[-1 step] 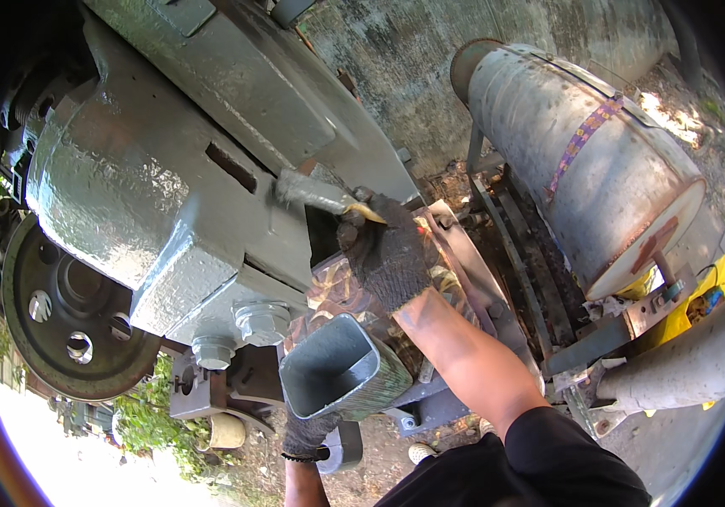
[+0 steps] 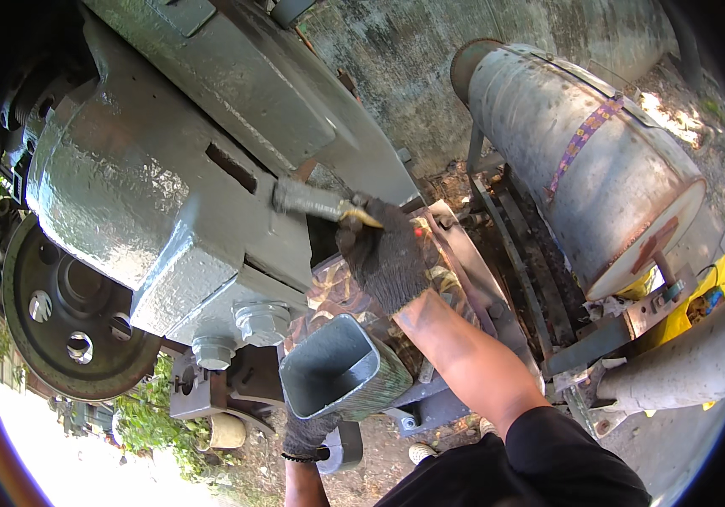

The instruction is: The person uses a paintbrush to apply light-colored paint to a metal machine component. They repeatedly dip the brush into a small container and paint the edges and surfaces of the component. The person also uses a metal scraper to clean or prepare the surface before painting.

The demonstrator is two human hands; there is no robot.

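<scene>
My right hand point(image 2: 383, 258), in a dark knitted glove, is closed around the pale yellowish handle of a paintbrush point(image 2: 318, 203). Grey paint coats the brush, whose bristle end lies at the side of a large grey-painted machine casting point(image 2: 125, 177), just right of a rectangular slot. Below, my left hand point(image 2: 310, 435), also gloved, grips the lower side of a squarish open container point(image 2: 388, 384). Grey paint coats its inside and it tilts toward the machine; most of my left fingers are hidden beneath it. Two big grey bolt heads point(image 2: 262, 324) stick out of the casting nearby.
A rusty pale metal drum point(image 2: 586, 160) lies on a frame at the right, with a yellow bag point(image 2: 722, 283) beyond its near end. A dark flywheel point(image 2: 62, 313) stands at the left. Camouflage-patterned cloth point(image 2: 337, 291) lies under my right hand. Behind is a stained concrete wall point(image 2: 413, 84).
The brush end has shifted slightly down and to the left, turning a little in my right hand. My left hand and the container stay where they were.
</scene>
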